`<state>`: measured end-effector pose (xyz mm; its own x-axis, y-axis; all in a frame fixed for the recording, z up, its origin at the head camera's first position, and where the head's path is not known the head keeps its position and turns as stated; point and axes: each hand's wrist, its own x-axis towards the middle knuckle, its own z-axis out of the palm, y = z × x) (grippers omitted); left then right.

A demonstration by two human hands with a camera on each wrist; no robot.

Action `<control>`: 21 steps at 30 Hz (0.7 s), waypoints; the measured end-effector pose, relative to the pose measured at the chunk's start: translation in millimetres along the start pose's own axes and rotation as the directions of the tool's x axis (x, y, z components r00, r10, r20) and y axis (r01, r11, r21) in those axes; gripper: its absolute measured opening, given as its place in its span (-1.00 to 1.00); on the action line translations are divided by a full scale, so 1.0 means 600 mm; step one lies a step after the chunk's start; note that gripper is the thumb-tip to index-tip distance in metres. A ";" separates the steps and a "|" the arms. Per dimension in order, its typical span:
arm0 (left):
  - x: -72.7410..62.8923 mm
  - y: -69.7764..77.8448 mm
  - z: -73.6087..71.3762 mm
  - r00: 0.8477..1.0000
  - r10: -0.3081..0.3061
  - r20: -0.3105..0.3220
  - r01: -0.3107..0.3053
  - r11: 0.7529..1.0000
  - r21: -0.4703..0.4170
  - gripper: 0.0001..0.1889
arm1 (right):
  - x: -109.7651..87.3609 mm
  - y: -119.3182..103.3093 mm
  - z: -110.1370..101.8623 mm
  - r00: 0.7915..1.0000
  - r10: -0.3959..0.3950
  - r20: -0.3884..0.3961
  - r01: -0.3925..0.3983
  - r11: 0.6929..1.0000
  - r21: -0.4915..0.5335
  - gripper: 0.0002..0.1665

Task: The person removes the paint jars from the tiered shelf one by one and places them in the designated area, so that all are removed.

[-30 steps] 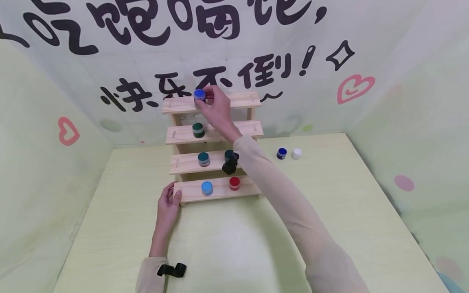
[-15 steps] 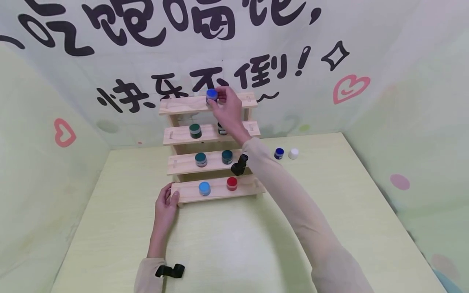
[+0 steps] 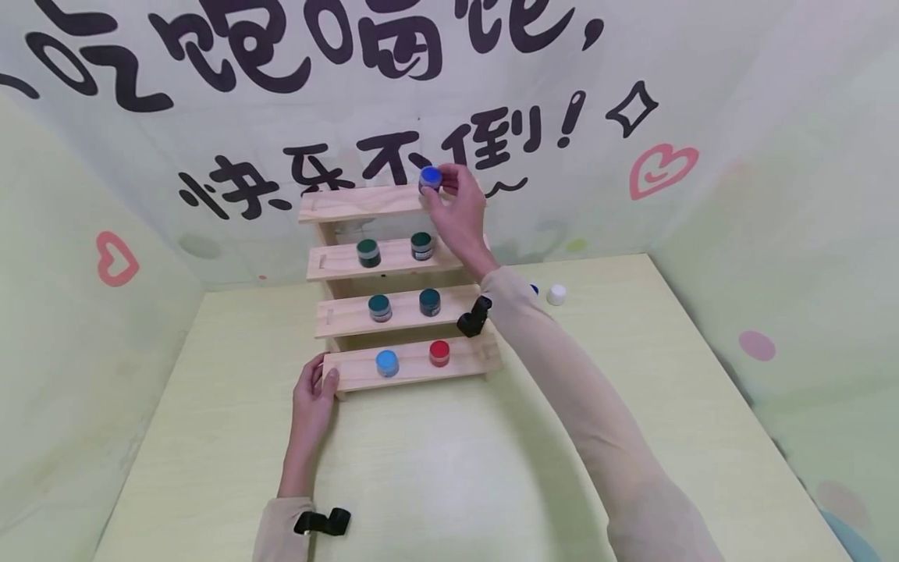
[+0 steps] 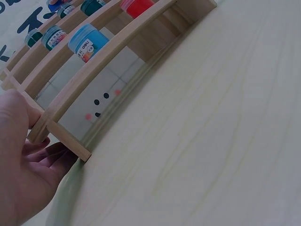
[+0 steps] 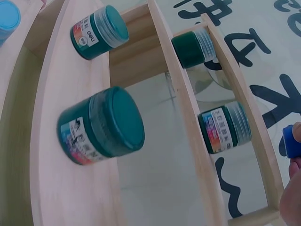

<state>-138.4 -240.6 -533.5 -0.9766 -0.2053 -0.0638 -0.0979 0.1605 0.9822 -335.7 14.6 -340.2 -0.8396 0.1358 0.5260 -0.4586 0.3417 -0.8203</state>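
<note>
A four-tier wooden rack [image 3: 361,204] stands on the table. My right hand [image 3: 462,217] pinches a blue-lidded paint jar [image 3: 430,179] by its side at the top tier, right of that board's middle. In the right wrist view, only part of this blue jar [image 5: 292,142] and the fingertips show at the right edge. My left hand [image 3: 313,400] holds the left end of the lowest tier, thumb on the board. The left wrist view has its fingers [image 4: 51,157] beneath that wooden end. Two green jars [image 3: 421,246] sit on the tier below the top.
Two teal jars [image 3: 380,307] occupy the third tier down. On the lowest are a light blue jar [image 3: 387,363] and a red jar [image 3: 439,353]. Right of the rack, a white-lidded jar [image 3: 556,294] stands beside a dark blue jar [image 3: 535,289], mostly hidden by the right sleeve.
My right hand has shifted the blue paint jar rightward along the top tier, from left of the middle. The left hand keeps its hold. The head view has drifted slightly.
</note>
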 end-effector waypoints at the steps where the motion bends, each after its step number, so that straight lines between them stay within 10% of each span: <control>1: 0.000 0.000 0.000 1.000 0.003 0.000 -0.003 1.000 0.001 -0.46 | 0.000 0.002 -0.003 1.000 -0.005 -0.012 0.005 1.000 -0.003 -0.55; 21: -0.002 0.003 0.001 1.000 -0.002 -0.002 0.002 1.000 0.018 -0.45 | 0.004 0.048 -0.067 0.990 0.005 -0.140 -0.007 1.000 -0.014 -0.57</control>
<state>-137.6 -239.4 -532.0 -0.9760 -0.2078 -0.0656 -0.1037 0.1778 0.9786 -339.5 62.2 -353.5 -0.7930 0.2665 0.5479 -0.4481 0.3541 -0.8209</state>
